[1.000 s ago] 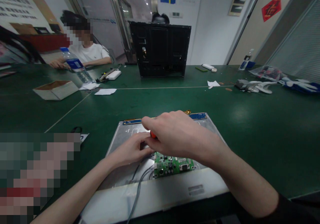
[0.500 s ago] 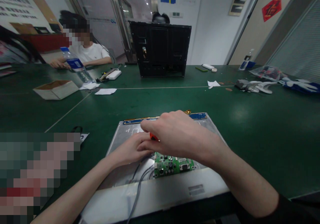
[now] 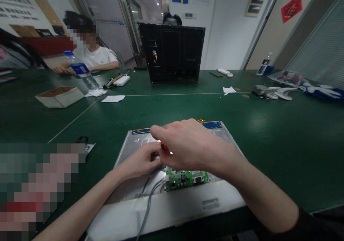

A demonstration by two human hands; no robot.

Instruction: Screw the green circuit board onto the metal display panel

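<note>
A flat silver display panel (image 3: 126, 155) lies before me, with a green circuit board (image 3: 185, 178) on its near half and a blue circuit strip (image 3: 213, 125) along its far edge. Grey cables (image 3: 150, 201) run from the green board's left side over the near edge. My right hand (image 3: 185, 142) is closed around a red-and-black handle (image 3: 163, 146), seemingly a screwdriver's; its shaft and tip are hidden. Close against it, my left hand (image 3: 142, 158) rests low over the panel, thumb and fingers curled together. What they pinch, if anything, is hidden.
Across the green table (image 3: 282, 137) stands a black monitor housing (image 3: 174, 52). An open box (image 3: 60, 97), a water bottle (image 3: 83, 70) and paper scraps (image 3: 113, 98) lie on the left. Gloves (image 3: 279, 93) are at right. Another person (image 3: 99, 58) sits opposite.
My right thumb has drawn back from the left hand's fingers, and a small gap now shows between the hands. More of the handle's black part is visible.
</note>
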